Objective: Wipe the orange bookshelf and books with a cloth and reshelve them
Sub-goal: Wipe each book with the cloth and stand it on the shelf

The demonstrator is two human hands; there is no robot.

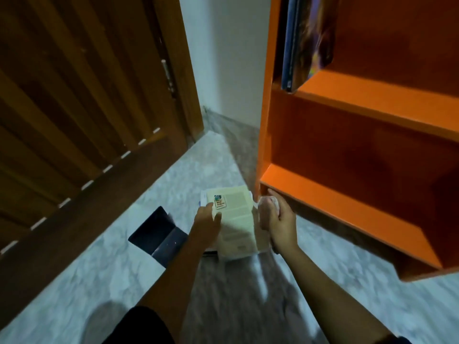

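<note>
A cream-coloured book (236, 214) lies on top of a small stack on the marble floor, just left of the orange bookshelf (347, 100). My left hand (207, 224) grips the book's left edge, thumb on the cover. My right hand (279, 219) holds a pale bunched cloth (269, 202) against the book's right edge, beside the shelf's bottom corner. A blue-spined book (298, 45) stands upright at the left end of the upper shelf. The two lower shelves show no books.
A dark blue open folder or case (159, 232) lies on the floor left of the stack. A brown wooden door (74, 95) fills the left side. A white wall (223, 58) stands between door and shelf. My dark-clothed knee (139, 326) is at the bottom.
</note>
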